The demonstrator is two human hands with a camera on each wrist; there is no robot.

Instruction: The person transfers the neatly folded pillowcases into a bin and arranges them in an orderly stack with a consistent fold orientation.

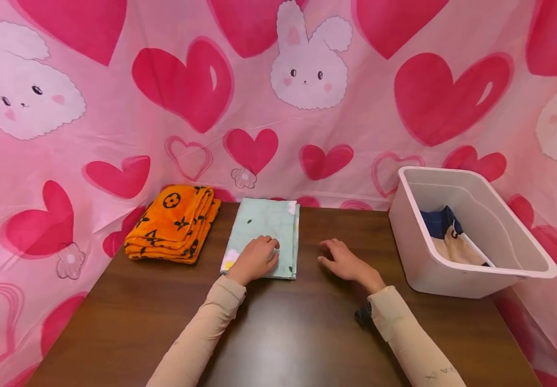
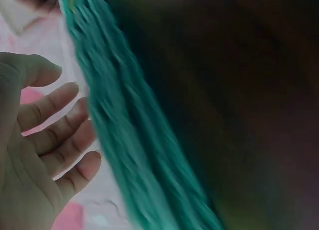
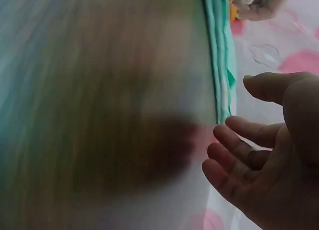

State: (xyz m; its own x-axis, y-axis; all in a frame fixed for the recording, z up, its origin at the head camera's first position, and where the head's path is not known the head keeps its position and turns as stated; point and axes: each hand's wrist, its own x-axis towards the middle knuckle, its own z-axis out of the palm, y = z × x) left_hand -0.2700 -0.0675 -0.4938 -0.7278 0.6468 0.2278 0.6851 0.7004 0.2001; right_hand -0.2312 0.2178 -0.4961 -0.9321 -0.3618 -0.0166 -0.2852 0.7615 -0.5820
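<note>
A folded pale green cloth with a flower print lies flat at the middle of the table. My left hand is over its near part, fingers slightly bent; in the left wrist view the fingertips are right at the cloth's layered edge. My right hand hovers right of the cloth, apart from it in the head view, with thumb and fingers spread and nothing between them. The right wrist view shows the same loosely bent fingers near the cloth's folded edge.
An orange folded blanket with black marks sits left of the cloth. At the right stands a white plastic bin holding navy and beige folded fabric. A pink heart-print curtain encloses the brown table at back and sides.
</note>
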